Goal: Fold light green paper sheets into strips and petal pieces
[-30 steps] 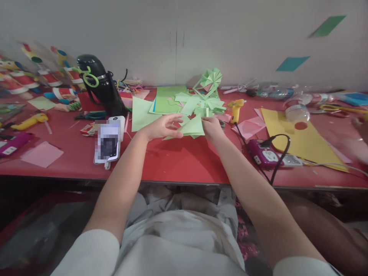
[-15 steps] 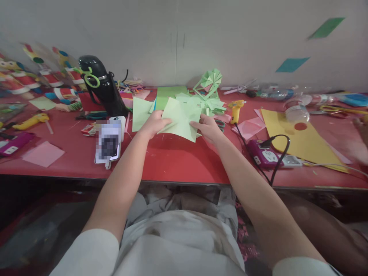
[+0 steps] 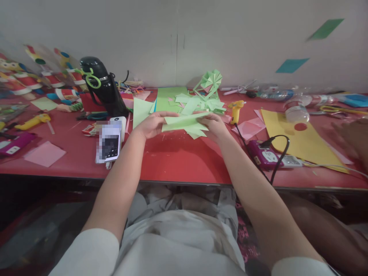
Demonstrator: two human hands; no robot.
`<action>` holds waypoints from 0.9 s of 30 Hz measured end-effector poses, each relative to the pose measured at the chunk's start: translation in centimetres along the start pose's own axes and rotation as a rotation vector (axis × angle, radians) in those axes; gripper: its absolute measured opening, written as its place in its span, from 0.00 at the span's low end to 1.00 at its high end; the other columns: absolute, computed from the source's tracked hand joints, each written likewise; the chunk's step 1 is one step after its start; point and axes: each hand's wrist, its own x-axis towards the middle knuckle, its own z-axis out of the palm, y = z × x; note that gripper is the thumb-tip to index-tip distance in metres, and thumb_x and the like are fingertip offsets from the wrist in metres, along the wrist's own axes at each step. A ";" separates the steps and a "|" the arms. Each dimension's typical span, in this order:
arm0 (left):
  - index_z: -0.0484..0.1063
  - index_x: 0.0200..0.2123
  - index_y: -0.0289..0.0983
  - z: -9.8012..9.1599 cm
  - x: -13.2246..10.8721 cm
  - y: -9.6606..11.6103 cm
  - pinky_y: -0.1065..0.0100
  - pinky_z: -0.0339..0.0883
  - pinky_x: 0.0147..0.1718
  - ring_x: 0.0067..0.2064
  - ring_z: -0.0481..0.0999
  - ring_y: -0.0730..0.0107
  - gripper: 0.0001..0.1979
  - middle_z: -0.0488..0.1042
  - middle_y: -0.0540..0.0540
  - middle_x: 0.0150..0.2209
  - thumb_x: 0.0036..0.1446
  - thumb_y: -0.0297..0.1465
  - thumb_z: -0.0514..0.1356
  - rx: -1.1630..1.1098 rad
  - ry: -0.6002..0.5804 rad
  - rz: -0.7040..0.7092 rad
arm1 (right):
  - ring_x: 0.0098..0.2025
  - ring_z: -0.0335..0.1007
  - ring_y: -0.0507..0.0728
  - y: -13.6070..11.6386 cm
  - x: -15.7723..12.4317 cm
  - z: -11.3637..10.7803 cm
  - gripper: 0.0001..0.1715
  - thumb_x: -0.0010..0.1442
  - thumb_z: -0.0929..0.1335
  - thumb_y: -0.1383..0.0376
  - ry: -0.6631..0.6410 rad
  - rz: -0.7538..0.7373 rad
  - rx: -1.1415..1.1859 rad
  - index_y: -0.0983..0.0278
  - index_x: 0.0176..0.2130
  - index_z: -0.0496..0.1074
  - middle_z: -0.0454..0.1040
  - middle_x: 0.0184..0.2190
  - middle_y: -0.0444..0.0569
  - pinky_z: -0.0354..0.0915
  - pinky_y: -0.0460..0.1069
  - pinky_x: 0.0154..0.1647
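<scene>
A light green paper, bent lengthwise into a narrow shape, is held up between my two hands above the red table. The fingers of my left hand grip its left end. At its right end, my right hand pinches the paper. Behind it lie green paper scraps on a brighter green sheet. A folded green paper form rises at the back, near the wall. Another pale green sheet is partly covered by my left hand.
On the left are a black bottle, a phone and pink paper. To the right sit a yellow glue gun, a purple power strip, yellow sheets and another person's hand.
The green paper has gone from a nearly flat, open sheet to a narrow bent shape. My hands have turned with it. At the right edge, the other person's hand has moved further into view.
</scene>
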 end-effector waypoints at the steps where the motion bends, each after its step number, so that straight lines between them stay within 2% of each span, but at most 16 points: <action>1: 0.78 0.45 0.35 -0.1 -0.1 0.1 0.61 0.73 0.39 0.38 0.79 0.61 0.18 0.79 0.42 0.36 0.50 0.33 0.62 -0.016 -0.054 -0.020 | 0.37 0.76 0.56 -0.1 -0.1 0.0 0.09 0.47 0.74 0.66 -0.020 -0.002 -0.004 0.61 0.34 0.78 0.80 0.33 0.48 0.71 0.53 0.40; 4: 0.78 0.41 0.35 -0.2 -0.4 0.1 0.61 0.72 0.34 0.38 0.79 0.55 0.23 0.79 0.39 0.40 0.52 0.48 0.59 -0.054 -0.189 -0.083 | 0.41 0.76 0.57 -0.3 -0.5 0.1 0.08 0.48 0.71 0.68 -0.072 -0.017 -0.030 0.61 0.33 0.79 0.80 0.40 0.50 0.71 0.52 0.42; 6: 0.76 0.35 0.36 0.3 -0.4 -0.1 0.62 0.72 0.34 0.37 0.79 0.57 0.27 0.78 0.39 0.38 0.52 0.55 0.59 -0.035 -0.191 -0.093 | 0.43 0.75 0.58 -0.5 -0.8 0.4 0.09 0.46 0.70 0.70 -0.095 -0.022 -0.066 0.62 0.30 0.79 0.79 0.44 0.50 0.71 0.52 0.41; 7: 0.75 0.33 0.36 0.6 -0.4 -0.2 0.63 0.72 0.35 0.36 0.79 0.60 0.26 0.78 0.40 0.36 0.53 0.55 0.60 -0.013 -0.172 -0.083 | 0.44 0.75 0.58 -0.5 -1.0 0.6 0.10 0.45 0.69 0.70 -0.113 -0.025 -0.090 0.62 0.30 0.79 0.79 0.46 0.51 0.71 0.52 0.40; 9: 0.74 0.35 0.35 1.3 -0.2 -0.4 0.64 0.72 0.37 0.36 0.78 0.64 0.22 0.77 0.42 0.36 0.53 0.50 0.66 0.038 -0.165 -0.093 | 0.46 0.75 0.59 -0.6 -1.3 1.0 0.11 0.44 0.69 0.71 -0.171 -0.029 -0.136 0.62 0.29 0.79 0.78 0.47 0.51 0.70 0.51 0.40; 10: 0.74 0.38 0.35 1.6 -0.1 -0.5 0.64 0.71 0.38 0.36 0.78 0.65 0.20 0.77 0.43 0.37 0.50 0.44 0.70 0.062 -0.174 -0.121 | 0.46 0.75 0.59 -0.6 -1.3 1.2 0.11 0.44 0.69 0.71 -0.200 -0.029 -0.153 0.63 0.29 0.79 0.78 0.47 0.51 0.70 0.51 0.40; 12: 0.73 0.45 0.34 1.9 0.0 -0.6 0.62 0.72 0.41 0.37 0.79 0.65 0.26 0.78 0.42 0.41 0.43 0.34 0.75 0.076 -0.177 -0.154 | 0.44 0.75 0.57 -0.6 -1.3 1.4 0.12 0.45 0.70 0.70 -0.231 -0.009 -0.166 0.62 0.32 0.80 0.78 0.45 0.50 0.70 0.51 0.41; 14: 0.72 0.51 0.34 1.8 0.2 -0.6 0.59 0.72 0.43 0.40 0.80 0.62 0.32 0.78 0.40 0.45 0.41 0.29 0.75 0.040 -0.146 -0.139 | 0.40 0.75 0.55 -0.6 -1.1 1.4 0.12 0.50 0.72 0.66 -0.179 0.010 -0.138 0.60 0.38 0.79 0.78 0.42 0.49 0.70 0.51 0.40; 17: 0.71 0.54 0.35 1.5 0.3 -0.6 0.55 0.73 0.47 0.44 0.80 0.58 0.33 0.77 0.37 0.50 0.42 0.26 0.74 -0.052 -0.046 -0.080 | 0.36 0.74 0.53 -0.6 -0.6 1.3 0.16 0.57 0.72 0.53 -0.023 0.031 -0.053 0.59 0.42 0.76 0.76 0.38 0.48 0.72 0.50 0.37; 20: 0.71 0.53 0.34 1.5 0.6 -0.9 0.51 0.72 0.50 0.49 0.79 0.53 0.33 0.75 0.36 0.53 0.41 0.23 0.73 -0.098 0.035 -0.037 | 0.33 0.74 0.54 -0.6 -0.5 1.3 0.23 0.56 0.72 0.44 0.036 0.084 -0.023 0.60 0.38 0.74 0.74 0.33 0.48 0.73 0.49 0.34; 24: 0.71 0.53 0.33 2.3 1.0 -1.4 0.48 0.70 0.53 0.57 0.73 0.47 0.36 0.72 0.34 0.57 0.37 0.21 0.72 -0.081 -0.004 -0.004 | 0.30 0.72 0.51 -0.7 -1.0 1.7 0.22 0.53 0.76 0.47 -0.002 0.107 -0.072 0.62 0.32 0.72 0.73 0.29 0.47 0.70 0.46 0.31; 27: 0.73 0.52 0.32 2.8 1.2 -1.6 0.50 0.70 0.53 0.57 0.73 0.46 0.35 0.73 0.34 0.55 0.35 0.21 0.72 -0.064 -0.044 0.000 | 0.27 0.69 0.49 -0.7 -1.1 1.9 0.23 0.53 0.75 0.47 0.026 0.094 -0.079 0.62 0.31 0.71 0.72 0.28 0.46 0.67 0.45 0.27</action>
